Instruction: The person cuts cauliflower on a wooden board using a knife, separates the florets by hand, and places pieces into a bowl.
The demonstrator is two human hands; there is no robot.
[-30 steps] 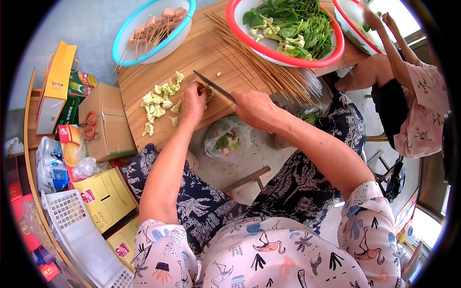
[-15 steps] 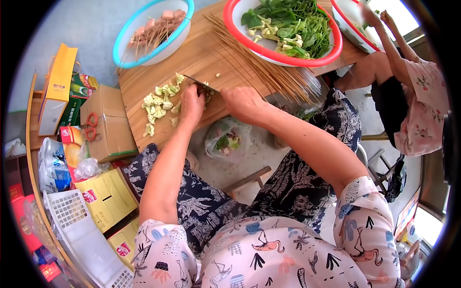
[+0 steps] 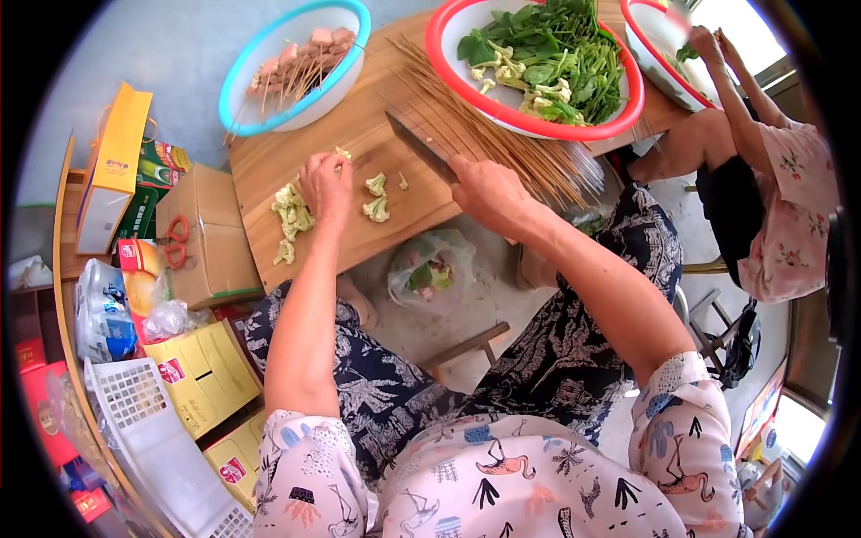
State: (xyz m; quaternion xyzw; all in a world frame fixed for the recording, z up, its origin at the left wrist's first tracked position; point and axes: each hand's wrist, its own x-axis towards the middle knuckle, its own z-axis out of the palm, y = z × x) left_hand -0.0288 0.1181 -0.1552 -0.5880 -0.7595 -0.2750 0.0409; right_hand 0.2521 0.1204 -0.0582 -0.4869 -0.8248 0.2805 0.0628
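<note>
Several cauliflower florets [image 3: 291, 212] lie in a pile at the left of the wooden table [image 3: 260, 166]. Over the pile's right edge is my left hand [image 3: 326, 186], its fingers curled down; what they hold, if anything, is hidden beneath them. More cauliflower pieces [image 3: 377, 210] lie to the right of that hand, with a small stem bit [image 3: 403, 182] beside them. My right hand [image 3: 490, 194] is wrapped round the handle of a knife [image 3: 420, 147], whose blade points up and left, away from the cut pieces.
A blue-rimmed basin [image 3: 235, 90] holds skewered meat. Bamboo skewers [image 3: 502, 125] lie by a red-rimmed basin [image 3: 439, 54] of greens. A plastic bag [image 3: 433, 269] hangs below the table edge. Boxes [image 3: 211, 238] stand left. Another person [image 3: 789, 179] sits at the right.
My left hand has moved left from the piece at the blade to the floret pile. The knife has lifted away to the right, and cut pieces now show between my hands.
</note>
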